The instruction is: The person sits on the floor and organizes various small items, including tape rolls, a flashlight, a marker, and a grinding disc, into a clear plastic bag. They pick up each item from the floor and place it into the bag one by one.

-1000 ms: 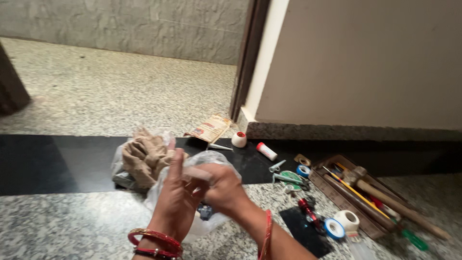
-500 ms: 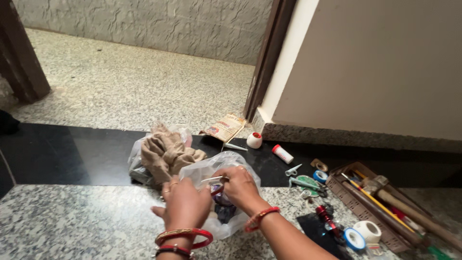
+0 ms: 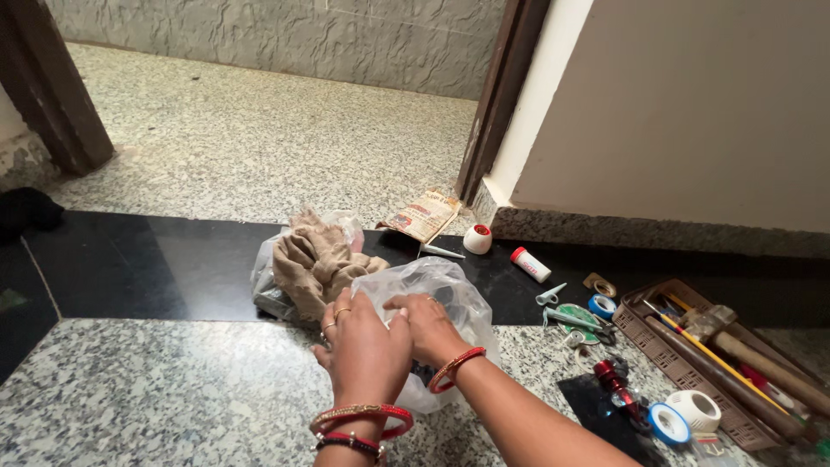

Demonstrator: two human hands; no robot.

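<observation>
A clear plastic bag (image 3: 454,298) with dark small items inside lies on the speckled granite floor in front of me. My left hand (image 3: 363,350) grips the bag's near edge, fingers closed on the plastic. My right hand (image 3: 428,327) pinches the same bag beside it, the two hands touching. Both wrists wear red bangles. Just behind the bag sits a crumpled tan cloth (image 3: 316,259) half inside another clear bag.
A brown tool tray (image 3: 666,355) with a hammer and screwdrivers lies at right. Tape rolls (image 3: 683,415), a red tool (image 3: 614,380), green scissors (image 3: 575,316), a white tube (image 3: 529,264), a small white jar (image 3: 477,239) and a paper packet (image 3: 424,214) are scattered near the door frame (image 3: 497,95).
My left hand, raised and spread a second ago, has come down onto the bag. Both hands now hold its edge close together. The view has shifted right and slightly down.
</observation>
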